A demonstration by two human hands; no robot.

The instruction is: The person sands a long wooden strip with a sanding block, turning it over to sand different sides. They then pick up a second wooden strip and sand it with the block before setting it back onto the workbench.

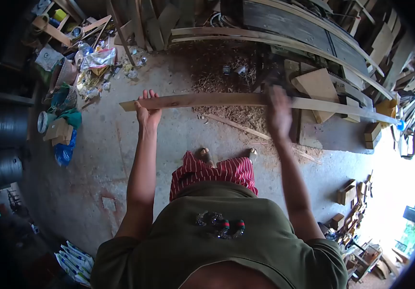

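Note:
A long, narrow wooden board (207, 100) stretches across in front of me, from the left end out over the bench on the right. My left hand (148, 110) grips it near its left end, thumb on the near side and fingertips showing beyond the far edge. Over the board's middle lies my right hand (279, 111), blurred by motion, its fingers reaching across the wood. A dark smeared shape sits just past those fingers; whether the right hand holds anything I cannot tell.
Long strips (284, 38) lie over a dark machine table at the back right, near a wooden block (317, 91). Wood shavings (226, 72) cover the floor ahead. Plastic litter (99, 58) is heaped at the left, offcuts (349, 192) at the right.

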